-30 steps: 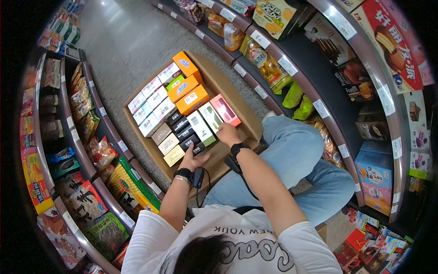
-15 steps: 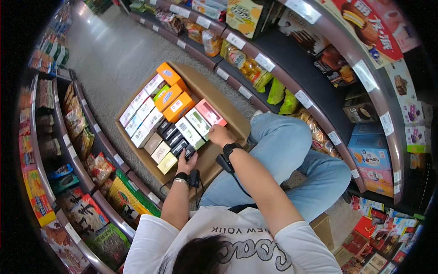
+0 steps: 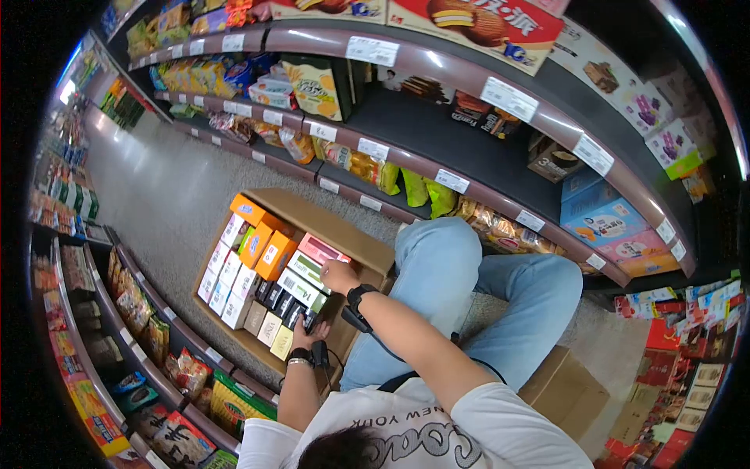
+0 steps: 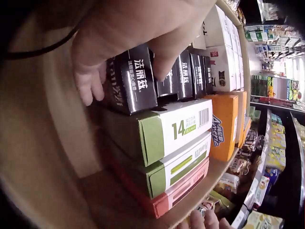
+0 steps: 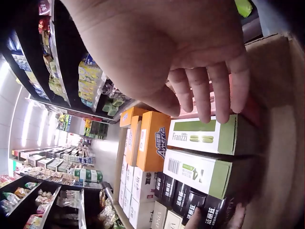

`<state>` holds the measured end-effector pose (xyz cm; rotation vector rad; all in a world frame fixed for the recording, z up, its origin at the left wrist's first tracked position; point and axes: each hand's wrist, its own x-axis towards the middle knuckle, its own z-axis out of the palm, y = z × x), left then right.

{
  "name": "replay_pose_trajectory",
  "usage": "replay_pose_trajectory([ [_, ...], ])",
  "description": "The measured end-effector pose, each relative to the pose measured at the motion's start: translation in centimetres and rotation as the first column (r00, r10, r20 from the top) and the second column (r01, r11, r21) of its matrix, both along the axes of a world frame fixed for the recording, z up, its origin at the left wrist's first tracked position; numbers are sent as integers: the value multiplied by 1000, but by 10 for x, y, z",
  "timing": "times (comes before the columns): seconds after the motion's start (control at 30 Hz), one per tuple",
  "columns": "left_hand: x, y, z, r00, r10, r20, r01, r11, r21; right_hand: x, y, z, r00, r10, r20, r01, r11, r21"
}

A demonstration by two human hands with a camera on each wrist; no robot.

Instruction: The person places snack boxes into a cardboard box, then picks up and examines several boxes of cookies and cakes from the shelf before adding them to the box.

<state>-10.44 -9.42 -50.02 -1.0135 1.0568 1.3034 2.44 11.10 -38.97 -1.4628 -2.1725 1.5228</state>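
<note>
My left hand (image 4: 138, 33) grips the endmost black box (image 4: 136, 78) of a row of black boxes, thumb over its top and fingers down its outer side. Next to that row stand two green-and-white boxes (image 4: 176, 129) and a pink box (image 4: 183, 188), packed on edge in a cardboard carton (image 3: 328, 211). My right hand (image 5: 190, 52) hangs over the pink box and the nearer green-and-white box (image 5: 202, 135), with its fingers loosely extended and their tips right at the box tops. Nothing is gripped in it.
White boxes (image 3: 223, 270), orange boxes (image 3: 276, 255) and cream boxes (image 3: 268, 328) fill the carton's far and left parts. Snack shelves (image 3: 422, 125) line the aisle on both sides. A second cardboard box (image 3: 566, 391) sits behind the bent legs.
The head view has swung toward the right-hand shelf, so the carton appears lower and further left. My left hand has closed round the end black box; my right hand stays by the pink and green-and-white boxes.
</note>
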Motion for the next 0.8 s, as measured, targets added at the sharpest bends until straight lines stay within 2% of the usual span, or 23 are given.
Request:
replay_pose_trajectory([
  [0.03,5,6,16,1000,-1,-22,0,999,-47,0,1,-4,999,-5,-50,6,1000,14],
  [0.1,17,8,54,946,-221,-236,261,952,158,1,4,-1,991,-46,-129,54,997,58],
  [0.13,16,9,57,906,-299,-301,366,909,201,1,7,1,975,-36,-219,60,993,104],
  [0.2,15,10,61,793,-411,-451,555,792,254,7,17,19,947,-63,-316,63,998,-10],
  [0.23,14,25,68,931,-313,-186,342,927,155,13,21,38,917,-136,-376,81,984,-157],
  [0.27,14,38,73,988,-138,68,139,990,-12,20,26,61,880,-212,-425,85,951,-299],
  [0.3,16,46,74,985,-125,122,137,986,-96,29,30,83,839,-292,-460,75,898,-433],
  [0.4,39,70,113,938,-323,-125,317,946,-60,62,39,131,647,-414,-640,19,848,-529],
  [0.43,47,80,128,886,-392,-247,409,912,19,79,45,147,647,-372,-665,-8,870,-494],
  [0.47,67,93,161,833,-381,-402,462,878,126,98,50,162,604,-393,-693,18,876,-482],
  [0.53,83,127,188,737,-418,-531,605,759,242,142,57,192,514,-425,-745,66,886,-460],
  [0.6,131,166,256,541,-414,-732,733,659,169,196,66,217,489,-391,-780,177,920,-350],
  [0.63,148,182,270,443,-391,-806,794,589,151,222,69,224,454,-409,-792,278,909,-310],
  [0.67,165,197,282,345,-354,-869,847,517,125,247,72,229,419,-423,-804,376,886,-270],
  [0.73,208,225,307,215,-237,-947,914,391,109,292,83,223,450,-424,-786,571,813,-112],
  [0.8,244,257,310,45,7,-999,985,168,46,329,99,208,524,-397,-753,735,657,165],
])
